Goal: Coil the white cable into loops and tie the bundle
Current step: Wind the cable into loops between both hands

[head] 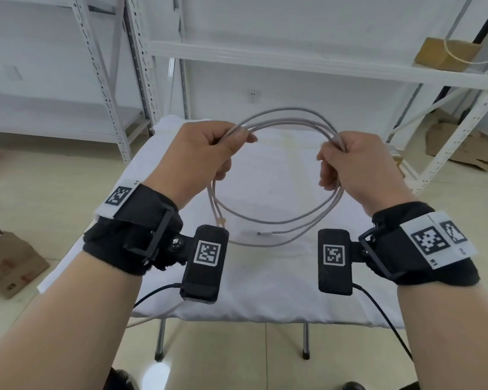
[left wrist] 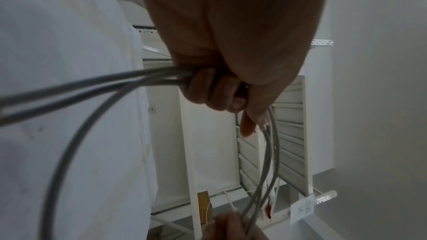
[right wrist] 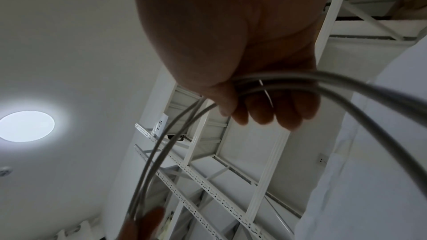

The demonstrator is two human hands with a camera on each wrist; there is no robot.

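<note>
The white cable (head: 282,220) hangs as a round coil of several loops, raised above the white-covered table (head: 265,299). My left hand (head: 206,156) grips the coil's left side, thumb and fingers curled round the strands (left wrist: 148,79). My right hand (head: 350,164) grips the right side, its fingers wrapped over the strands (right wrist: 261,83). One free end with a small plug (head: 265,233) dangles near the bottom of the coil. A pale tie tag (head: 221,220) sits on the lower left strands.
White metal shelving (head: 321,63) stands behind the table, with a brown box (head: 443,53) on its right shelf. Cardboard boxes (head: 9,260) lie on the tiled floor at left, flattened cardboard (head: 462,147) at right. A black wire (head: 389,319) trails from the right wrist camera.
</note>
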